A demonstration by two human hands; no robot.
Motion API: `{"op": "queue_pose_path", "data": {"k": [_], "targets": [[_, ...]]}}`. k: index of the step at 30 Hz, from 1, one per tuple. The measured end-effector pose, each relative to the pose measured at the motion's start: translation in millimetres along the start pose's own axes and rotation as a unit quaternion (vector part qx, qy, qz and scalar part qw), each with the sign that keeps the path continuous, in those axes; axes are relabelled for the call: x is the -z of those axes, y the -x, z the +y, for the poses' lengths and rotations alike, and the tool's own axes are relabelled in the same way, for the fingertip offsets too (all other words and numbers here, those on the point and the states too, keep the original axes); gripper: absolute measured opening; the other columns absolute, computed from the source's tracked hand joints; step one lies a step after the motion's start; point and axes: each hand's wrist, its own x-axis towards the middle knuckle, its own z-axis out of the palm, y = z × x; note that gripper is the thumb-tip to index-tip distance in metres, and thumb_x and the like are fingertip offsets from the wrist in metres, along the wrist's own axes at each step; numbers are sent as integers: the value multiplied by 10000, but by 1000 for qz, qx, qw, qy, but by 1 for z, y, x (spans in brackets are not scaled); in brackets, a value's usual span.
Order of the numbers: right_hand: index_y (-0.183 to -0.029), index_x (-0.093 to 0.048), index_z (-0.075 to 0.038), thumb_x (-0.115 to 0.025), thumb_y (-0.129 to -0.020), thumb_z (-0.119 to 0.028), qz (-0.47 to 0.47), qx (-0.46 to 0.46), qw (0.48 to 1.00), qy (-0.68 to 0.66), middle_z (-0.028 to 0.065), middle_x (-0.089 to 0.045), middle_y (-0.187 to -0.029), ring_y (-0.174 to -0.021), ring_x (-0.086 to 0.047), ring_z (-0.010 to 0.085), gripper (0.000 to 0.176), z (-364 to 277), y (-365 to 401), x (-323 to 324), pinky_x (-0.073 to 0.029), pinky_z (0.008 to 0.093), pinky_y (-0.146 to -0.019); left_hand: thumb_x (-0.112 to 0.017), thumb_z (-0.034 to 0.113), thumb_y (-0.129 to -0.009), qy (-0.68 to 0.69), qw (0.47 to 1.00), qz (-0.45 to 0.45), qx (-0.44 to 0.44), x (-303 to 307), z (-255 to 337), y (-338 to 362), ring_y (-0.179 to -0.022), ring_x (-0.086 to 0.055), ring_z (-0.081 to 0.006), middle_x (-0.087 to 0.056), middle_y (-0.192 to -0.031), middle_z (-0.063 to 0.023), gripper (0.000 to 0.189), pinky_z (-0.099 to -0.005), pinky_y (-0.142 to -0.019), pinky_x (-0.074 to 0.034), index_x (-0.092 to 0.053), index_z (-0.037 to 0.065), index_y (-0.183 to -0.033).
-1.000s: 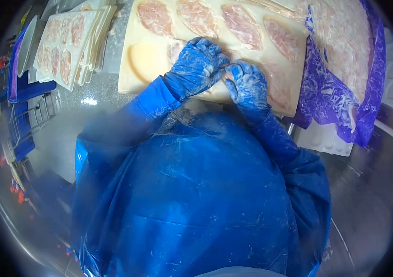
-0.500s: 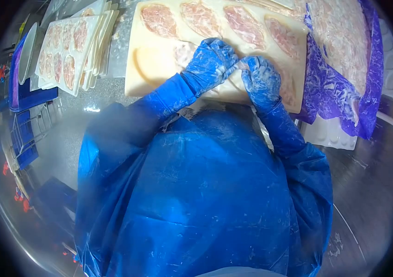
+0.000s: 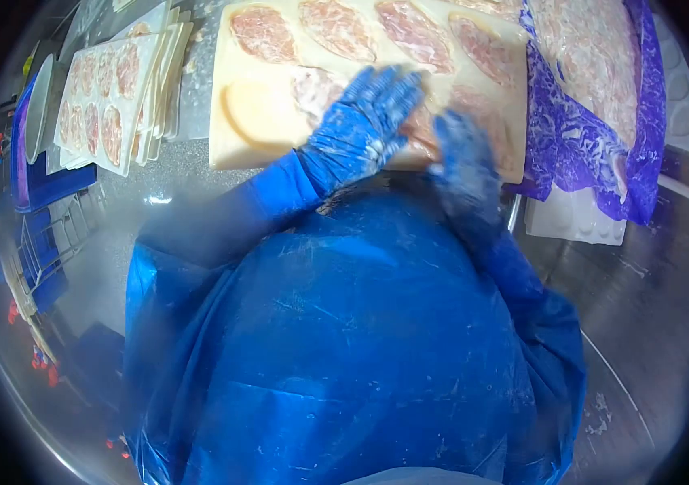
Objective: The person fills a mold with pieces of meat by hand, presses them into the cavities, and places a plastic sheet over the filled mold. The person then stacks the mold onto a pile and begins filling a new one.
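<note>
Blue-gloved left hand (image 3: pixel 365 117) spread flat on meat slice (image 3: pixel 420 129); right hand (image 3: pixel 462 158) blurred, grip unclear

Pink meat fillet (image 3: pixel 420 129) flat in near-row hollow of cream moulded tray (image 3: pixel 239 153), partly covered.

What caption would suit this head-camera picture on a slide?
Blue-gloved left hand lies flat over meat slices in a cream tray, the right hand blurred beside it.

One head-worn fisheye camera looks steeply down, close over the blue apron (image 3: pixel 361 339), toward the moulded tray (image 3: pixel 255 113) ahead.
</note>
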Motion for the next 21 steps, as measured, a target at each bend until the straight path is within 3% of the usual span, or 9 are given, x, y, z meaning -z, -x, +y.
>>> {"op": "queue_pose_path", "data": {"k": [2, 7, 11, 15, 16, 17, 18, 20, 21], "targets": [[-1422, -494, -13, -582, -938, -333, -43, 22, 992, 117, 156, -486, -1467, -1403, -380, 356, 588, 1, -12, -41, -234, 537, -1188, -611, 304, -913, 109, 994, 15, -2, -15, -2, 0, -1482, -262, -343, -335, -1586, -149, 704, -479, -1225, -166, -351, 73, -1525], [-1429, -492, -28, -637, -898, -394, 58, -57, 980, 184, 149, -443, -1518, -1439, -341, 345, 661, -3, -24, -53, -228, 535, -1195, -600, 276, -924, 43, 998, 28, 29, -10, -2, -7, -1478, -266, -360, -314, -1588, -179, 695, -489, -1209, -192, -338, 56, -1529], [-1421, -528, -93, -761, -819, -283, -35, 21, 999, 0, 138, -480, -1478, -1399, -399, 309, 673, 11, 1, -25, -248, 494, -1199, -589, 275, -950, 55, 998, 0, -3, -7, 2, -5, -1473, -273, -367, -323, -1582, -181, 682, -497, -1211, -186, -322, 58, -1539], [-1256, -627, -96, -722, -881, -268, 211, -202, 931, -218, 119, -620, -1233, -1166, -581, 299, 424, 51, 20, 9, -456, 431, -1026, -574, 249, -984, 52, 996, 66, -18, -10, 24, -24, -1424, -374, -340, -404, -1522, -178, 539, -467, -1200, -242, -425, 71, -1470], [-1256, -627, -96, -722, -881, -268, 207, -204, 931, -220, 119, -620, -1233, -1166, -581, 299, 424, 57, 27, 14, -456, 431, -1026, -597, 233, -960, 319, 947, 27, 19, -18, 41, -39, -1362, -438, -336, -472, -1442, -169, 468, -456, -1163, -306, -499, 72, -1388], [-1150, -636, -90, -712, -866, -202, 152, -147, 977, -42, 118, -636, -1162, -1117, -591, 319, 315, 62, 34, 19, -462, 434, -983, -620, 216, -935, 561, 826, -13, 55, -25, 57, -52, -1299, -502, -332, -541, -1363, -161, 400, -445, -1126, -370, -572, 73, -1305], [-1044, -644, -84, -702, -851, -137, 93, -82, 983, 139, 118, -652, -1092, -1068, -602, 340, 208, 65, 37, 24, -467, 437, -939, -620, 216, -935, 563, 825, -15, 55, -38, 67, -67, -1299, -502, -332, -541, -1363, -161, 400, -445, -1126, -370, -572, 73, -1305], [-1046, -646, -94, -698, -852, -136, 121, -116, 979, 117, 121, -653, -1072, -1020, -606, 346, 205, 75, 38, 8, -471, 444, -896, -658, 175, -870, 217, 966, 81, -112, -61, 77, -92, -1117, -577, -339, -623, -1152, -135, 255, -438, -982, -472, -651, 72, -1103], [-1048, -649, -105, -694, -854, -136, 151, -152, 973, 91, 125, -654, -1052, -973, -610, 352, 202, 76, 37, 5, -474, 452, -853, -658, 175, -870, 218, 966, 79, -112, -65, 77, -95, -1117, -577, -339, -623, -1152, -135, 255, -438, -982, -472, -651, 72, -1103]]}}
